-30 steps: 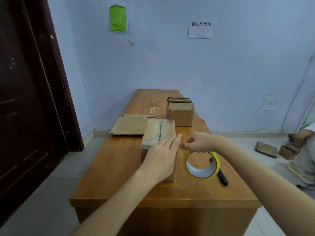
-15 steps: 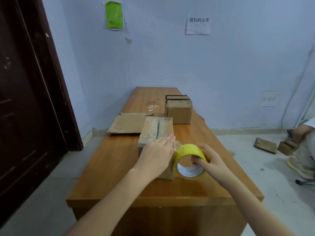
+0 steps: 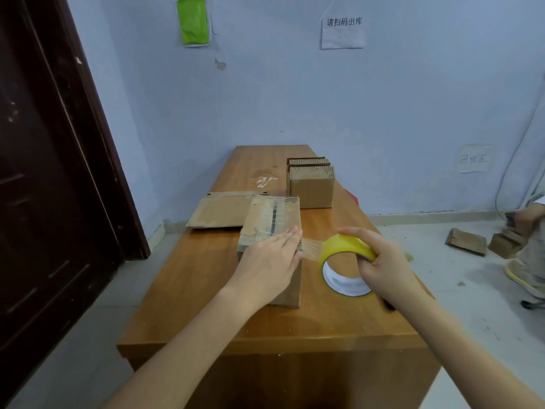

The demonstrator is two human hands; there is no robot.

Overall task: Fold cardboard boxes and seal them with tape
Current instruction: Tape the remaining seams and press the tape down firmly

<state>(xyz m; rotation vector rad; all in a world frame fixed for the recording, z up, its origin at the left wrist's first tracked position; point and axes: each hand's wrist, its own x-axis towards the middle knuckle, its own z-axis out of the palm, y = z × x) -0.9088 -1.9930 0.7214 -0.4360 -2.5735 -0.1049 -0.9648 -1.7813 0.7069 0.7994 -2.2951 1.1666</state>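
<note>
Left hand (image 3: 267,261) lies flat, fingers straight, on top of the near cardboard box (image 3: 269,222), pinning the tape end at the box's right top edge. Right hand (image 3: 380,262) grips the yellow tape roll (image 3: 345,265), fingers curled over the rim and into the core, roll held just right of the box with a short clear tape strip (image 3: 311,249) stretched between roll and box edge. Box sits near the middle of the wooden table (image 3: 206,290), top seam already crossed by tape. To do this well, probably: keep the left palm pressing so the stuck end doesn't lift, pull the roll out level with steady tension, then lay the strip down the side without wrinkles; slack would likely let the tape fold on itself. Behind the box a flattened carton (image 3: 221,209) overhangs the table's left edge; farther back stands a folded box (image 3: 312,187) with flat cartons stacked upright behind it. Room: pale blue wall, paper notice (image 3: 343,32), green patch (image 3: 193,20), dark door (image 3: 44,172) at left, grey floor with cardboard pieces (image 3: 466,242) at right beside another person's foot, partly in view.
</note>
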